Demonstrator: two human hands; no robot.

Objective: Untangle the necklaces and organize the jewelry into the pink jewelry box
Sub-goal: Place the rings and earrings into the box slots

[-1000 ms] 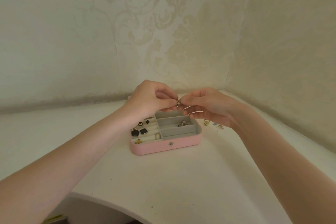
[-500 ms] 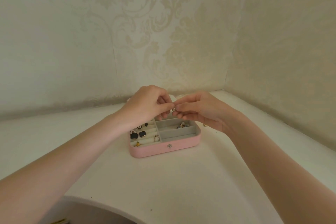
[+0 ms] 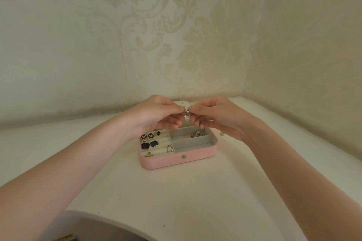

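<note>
— While both hands hover above the pink jewelry box (image 3: 177,160), what are they gripping?
— A small sparkly piece (image 3: 187,109), pinched between the fingertips of the left hand (image 3: 154,115) and the right hand (image 3: 217,117); what kind of jewelry it is, I cannot tell.
— And the box?
— Open on the white bench (image 3: 176,201), near the wall corner. Black earrings (image 3: 149,144) and a stone-set ring (image 3: 169,149) sit in its left ring rolls; a small cluster (image 3: 197,134) lies in the back right compartment.
— Anything outside it?
— A tiny gold item (image 3: 222,133) on the bench, right of the box.
</note>
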